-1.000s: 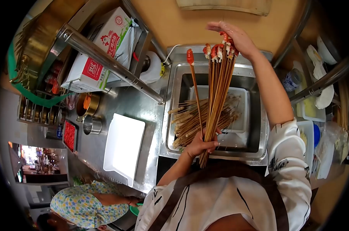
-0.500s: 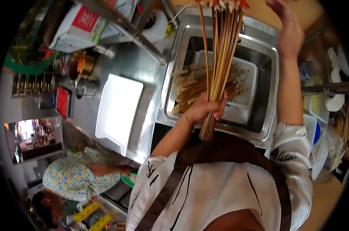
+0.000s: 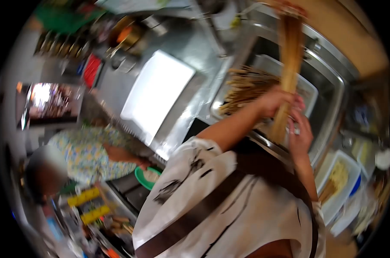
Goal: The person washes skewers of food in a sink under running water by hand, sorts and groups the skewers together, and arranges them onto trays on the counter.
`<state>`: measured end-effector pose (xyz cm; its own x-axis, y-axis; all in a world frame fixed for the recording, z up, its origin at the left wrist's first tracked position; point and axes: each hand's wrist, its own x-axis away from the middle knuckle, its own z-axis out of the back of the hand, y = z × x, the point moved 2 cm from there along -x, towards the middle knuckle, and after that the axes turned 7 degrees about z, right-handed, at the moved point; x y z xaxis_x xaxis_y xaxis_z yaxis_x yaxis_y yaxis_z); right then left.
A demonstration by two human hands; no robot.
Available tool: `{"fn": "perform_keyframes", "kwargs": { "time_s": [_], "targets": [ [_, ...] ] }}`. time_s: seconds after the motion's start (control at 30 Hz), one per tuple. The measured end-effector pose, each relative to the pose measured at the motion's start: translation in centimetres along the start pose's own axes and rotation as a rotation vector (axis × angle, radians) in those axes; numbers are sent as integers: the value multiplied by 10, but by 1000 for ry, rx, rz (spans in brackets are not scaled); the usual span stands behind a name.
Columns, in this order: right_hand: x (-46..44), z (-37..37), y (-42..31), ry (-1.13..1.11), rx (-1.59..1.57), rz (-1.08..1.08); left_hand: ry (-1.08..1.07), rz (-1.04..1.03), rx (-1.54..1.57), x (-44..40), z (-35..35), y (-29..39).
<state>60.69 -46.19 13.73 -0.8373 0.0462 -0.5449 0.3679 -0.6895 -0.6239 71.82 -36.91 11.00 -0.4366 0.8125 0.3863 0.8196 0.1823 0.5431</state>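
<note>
- A stainless-steel tabletop [image 3: 203, 96] runs along the left, bearing a flat white board [image 3: 158, 92], a shallow tray of red food [image 3: 91, 71] and a brass-coloured pot [image 3: 128, 38] with something orange inside.
- Beyond the near edge, a co-worker in a flowered top [image 3: 89, 150] reaches to a green bowl [image 3: 147, 179].
- On the right is a steel sink [image 3: 330, 96]; in it sits a white plastic tub [image 3: 312, 88], with a loose pile of skewers [image 3: 248, 88] lying across its left part.
- The bundle of wooden skewers [image 3: 291, 51] is held up over the sink, bare ends toward the wearer, reddish topped ends away; those tops are too blurred to identify.
- The left hand [image 3: 279, 102] is wrapped round the bundle in its lower part, fingers curled.
- The right hand [image 3: 300, 133] is beside the bare ends, fingers bent; whether it pinches any sticks, I cannot tell.
- The step in hand looks like steadying and evening the bundle at its lower end.
- In my judgement, the next move calls for a firm left grip, so no stick slips out, and light right fingers on the bare ends, keeping the topped ends clear of the sink's rim.
</note>
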Motion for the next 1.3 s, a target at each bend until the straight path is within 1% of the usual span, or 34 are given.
{"fn": "perform_keyframes", "kwargs": {
  "time_s": [0.03, 0.07, 0.1, 0.13, 0.17, 0.2, 0.27, 0.33, 0.4, 0.43, 0.47, 0.5, 0.53, 0.57, 0.6, 0.63, 0.67, 0.7, 0.73, 0.8, 0.83, 0.87, 0.9, 0.93, 0.97, 1.0, 1.03, 1.07, 1.1, 1.17, 1.2, 1.23, 1.27, 1.3],
  "targets": [
    [5, -3, 5, -10, -40, -56, 68, -34, -95, -9, 6, -9],
    [7, -4, 7, -70, -119, -184, 131, -52, -186, -11, 15, -13],
    [9, -6, 10, -118, -158, -196, 171, -79, -176, 1, 21, -6],
    [13, -10, 10, -139, -179, -176, 337, -94, -645, 10, 20, 3],
    [20, -15, 14, -149, -247, -246, 496, -94, -1112, 16, 20, 9],
    [23, -18, 18, -161, -307, -320, 514, -108, -1095, 23, 29, 11],
    [28, -21, 27, -168, -284, -307, 499, -115, -1453, 45, 52, 12],
    [37, -21, 44, -102, -369, -425, 514, -65, -1501, 85, 60, 18],
    [44, -23, 56, -93, -292, -446, 570, -107, -1498, 124, 88, 16],
    [43, -24, 60, -123, -314, -479, 586, 23, -1330, 153, 93, 23],
    [45, -22, 65, -143, -326, -518, 663, -177, -1408, 175, 116, 17],
    [51, -22, 75, -182, -306, -524, 690, -158, -1320, 207, 99, 34],
    [58, -27, 87, -221, -294, -530, 861, -112, -1339, 233, 107, 33],
    [64, -30, 95, -205, -349, -620, 914, -75, -1321, 257, 128, 32],
    [69, -36, 103, -189, -413, -701, 1001, -198, -1316, 280, 139, 33],
    [77, -43, 114, -153, -446, -756, 1048, -250, -1290, 301, 143, 37],
    [83, -49, 124, -120, -482, -807, 1159, -119, -1241, 320, 142, 44],
    [88, -54, 129, -108, -495, -877, 1190, -154, -1255, 345, 170, 40],
    [93, -57, 134, -90, -480, -887, 1228, -190, -1267, 365, 196, 34],
    [108, -68, 145, -31, -490, -934, 1432, -59, -1485, 383, 191, 41],
    [115, -72, 150, 4, -361, -855, 1455, -27, -1504, 391, 200, 40],
    [126, -71, 155, 21, -352, -870, 1476, 7, -1525, 400, 213, 38],
    [129, -70, 155, -28, -214, -907, 1485, 37, -1589, 408, 227, 35],
    [132, -69, 157, -81, -78, -943, 1508, 116, -1635, 413, 239, 34],
    [141, -73, 167, -111, 59, -901, 1513, 190, -1670, 419, 254, 31],
    [144, -79, 175, -100, 65, -917, 1520, 264, -1705, 423, 270, 29],
    [145, -89, 183, -61, -102, -1114, 1503, 266, -1716, 423, 283, 30],
    [147, -98, 187, -20, -279, -1303, 1522, 401, -1693, 425, 297, 30],
    [137, -103, 181, -14, -279, -1312, 1541, 536, -1667, 426, 306, 28],
    [109, -108, 160, 74, -388, -1549, 1529, 583, -1668, 421, 314, 25],
    [110, -113, 165, 82, -395, -1552, 1521, 625, -1663, 416, 315, 28],
    [112, -119, 168, 76, -467, -1557, 1523, 681, -1561, 411, 311, 31],
    [114, -124, 172, 71, -539, -1564, 1520, 681, -1576, 410, 313, 32],
    [115, -127, 172, 37, -556, -1545, 1501, 736, -1570, 408, 315, 32]
  ]
}}
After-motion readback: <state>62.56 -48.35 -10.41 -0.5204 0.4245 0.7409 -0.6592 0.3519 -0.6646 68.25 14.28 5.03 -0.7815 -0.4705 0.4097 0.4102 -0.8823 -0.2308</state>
